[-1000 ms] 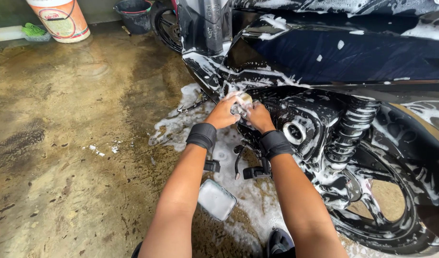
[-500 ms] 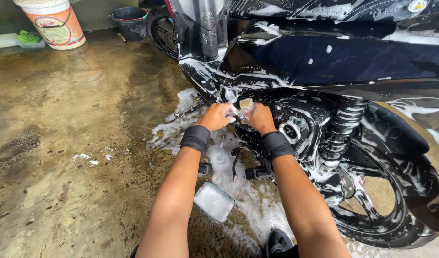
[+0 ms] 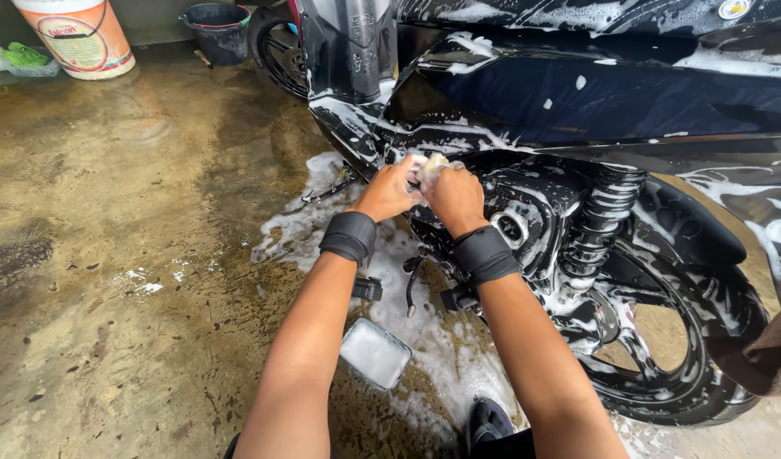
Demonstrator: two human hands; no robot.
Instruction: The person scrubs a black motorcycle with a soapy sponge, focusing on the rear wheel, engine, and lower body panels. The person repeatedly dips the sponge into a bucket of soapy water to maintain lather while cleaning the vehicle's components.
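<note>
Left hand (image 3: 389,189) and right hand (image 3: 455,195): fingers closed together on a soapy pale sponge (image 3: 430,163), pressed against the black motorcycle's (image 3: 577,93) engine side. Pale bucket (image 3: 76,36) and dark pail (image 3: 220,30) at the wet floor's (image 3: 110,255) far edge; contents not visible.

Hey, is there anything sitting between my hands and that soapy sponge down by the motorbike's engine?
Nothing visible does. Both the left hand and the right hand are already closed on the pale sponge, pressed against the foam-covered engine side of the black motorbike.
</note>
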